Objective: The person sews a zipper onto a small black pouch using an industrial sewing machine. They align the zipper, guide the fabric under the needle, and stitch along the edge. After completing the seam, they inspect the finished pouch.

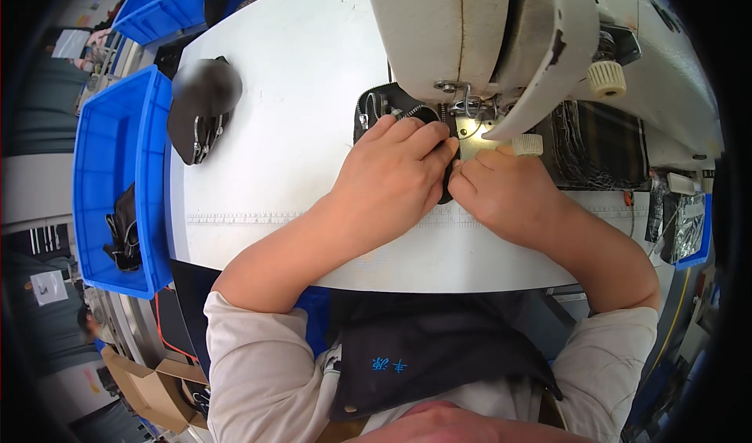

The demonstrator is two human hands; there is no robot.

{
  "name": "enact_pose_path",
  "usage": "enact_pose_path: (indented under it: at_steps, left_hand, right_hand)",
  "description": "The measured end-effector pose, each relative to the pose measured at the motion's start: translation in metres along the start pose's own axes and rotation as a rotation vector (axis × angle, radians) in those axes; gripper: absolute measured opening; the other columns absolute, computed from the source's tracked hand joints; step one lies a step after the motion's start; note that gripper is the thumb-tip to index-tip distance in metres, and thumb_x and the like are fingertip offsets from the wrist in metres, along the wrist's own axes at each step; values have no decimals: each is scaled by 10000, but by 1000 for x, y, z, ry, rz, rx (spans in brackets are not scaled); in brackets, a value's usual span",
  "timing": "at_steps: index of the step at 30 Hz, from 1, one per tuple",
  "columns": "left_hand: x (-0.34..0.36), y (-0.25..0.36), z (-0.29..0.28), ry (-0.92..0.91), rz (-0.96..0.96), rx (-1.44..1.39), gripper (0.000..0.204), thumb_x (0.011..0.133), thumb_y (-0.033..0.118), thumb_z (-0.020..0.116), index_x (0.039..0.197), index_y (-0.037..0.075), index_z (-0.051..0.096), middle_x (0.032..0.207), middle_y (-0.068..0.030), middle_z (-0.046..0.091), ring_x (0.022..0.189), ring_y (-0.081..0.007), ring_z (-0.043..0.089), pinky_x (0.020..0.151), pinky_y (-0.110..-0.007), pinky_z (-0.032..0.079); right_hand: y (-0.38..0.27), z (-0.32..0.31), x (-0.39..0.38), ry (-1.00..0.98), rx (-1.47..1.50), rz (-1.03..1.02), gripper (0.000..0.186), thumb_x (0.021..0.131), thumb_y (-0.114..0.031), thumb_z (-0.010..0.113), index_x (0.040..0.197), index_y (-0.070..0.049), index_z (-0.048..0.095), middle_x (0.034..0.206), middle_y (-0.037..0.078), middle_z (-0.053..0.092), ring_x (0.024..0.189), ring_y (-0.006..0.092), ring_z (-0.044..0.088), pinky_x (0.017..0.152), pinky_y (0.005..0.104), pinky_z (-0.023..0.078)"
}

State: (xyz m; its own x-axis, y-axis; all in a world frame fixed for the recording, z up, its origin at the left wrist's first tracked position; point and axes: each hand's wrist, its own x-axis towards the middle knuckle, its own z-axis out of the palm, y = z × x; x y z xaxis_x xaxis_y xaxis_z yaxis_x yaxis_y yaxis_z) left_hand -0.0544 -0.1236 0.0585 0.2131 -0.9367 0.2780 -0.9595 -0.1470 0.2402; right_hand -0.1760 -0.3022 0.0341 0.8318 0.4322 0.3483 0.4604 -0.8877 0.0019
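A small black zippered pouch piece [398,98] lies at the sewing machine's needle area, its metal zipper teeth curving along the edges. My left hand [392,169] presses down on it with fingers bent over its near part. Close beside, my right hand [509,192] has its fingers curled, the thumb and index finger pinching the pouch's right edge next to my left fingertips. The presser foot [468,106] of the white sewing machine [439,36] is just beyond my hands, under a small light. Part of the pouch is hidden beneath my fingers.
Another dark zippered pouch [185,122] rests on the left of the white table [290,130]. A blue bin [90,169] with dark pieces stands past the left edge. Stacked dark fabric pieces [607,145] lie right of the needle. Printed ruler marks [235,218] run along the near side.
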Motion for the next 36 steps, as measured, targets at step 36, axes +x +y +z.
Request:
enact_pose_path:
  at_steps: [36]
  left_hand:
    - [2, -22, 18, 98, -29, 126, 378, 894, 164, 691, 1248, 37, 719, 1283, -57, 706, 1175, -221, 655, 936, -318, 567]
  right_hand:
    - [4, 3, -1, -43, -152, 201, 375, 824, -89, 684, 1193, -37, 722, 809, 13, 628, 725, 182, 656, 615, 329, 527]
